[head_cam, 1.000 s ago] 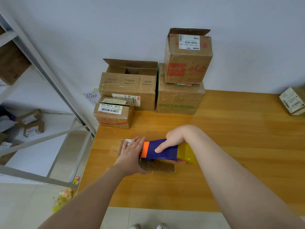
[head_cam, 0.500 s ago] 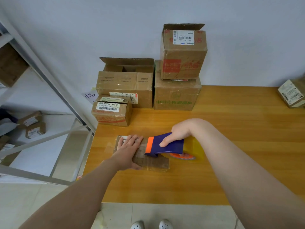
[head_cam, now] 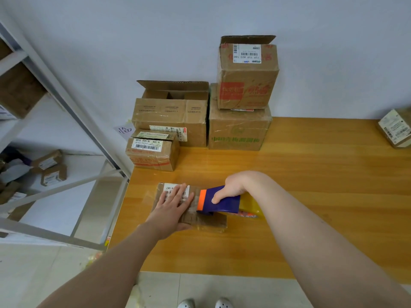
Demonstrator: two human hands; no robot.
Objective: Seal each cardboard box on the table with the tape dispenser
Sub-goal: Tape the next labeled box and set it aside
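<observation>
Cardboard shows only in part. The flat box (head_cam: 208, 221) under the hands lies near the left front corner of the surface (head_cam: 322, 178), and much of its top is covered by the left hand (head_cam: 172, 203) and the tape dispenser (head_cam: 226, 204).

The left hand lies flat on the box's left half, fingers straight and spread over a white label whose print is mostly hidden. The right hand (head_cam: 234, 188) grips the dispenser from above, fingers curled round its blue body. Its thumb is out of sight. The dispenser's orange-edged front end sits over the middle of the box, just beside the left fingertips. Whether its blade touches the cardboard cannot be told. Its yellowish tape roll (head_cam: 252, 208) sticks out past the box's right end, partly hidden by the right wrist.

At the back of the surface, against the wall, stand four more boxes:
- an open box (head_cam: 171, 116) with its flaps up
- a low labelled box (head_cam: 153, 152) in front of it
- a green-printed box (head_cam: 239, 132) to the right
- a red-printed box (head_cam: 246, 76) on top of that, one flap raised

A further box (head_cam: 395, 131) at the far right is cut off by the frame edge. A metal rack (head_cam: 73, 112) to the left holds small boxes (head_cam: 53, 172), too blurred to read. Only the toes of two pale shoes (head_cam: 204, 304) show at the bottom edge.
</observation>
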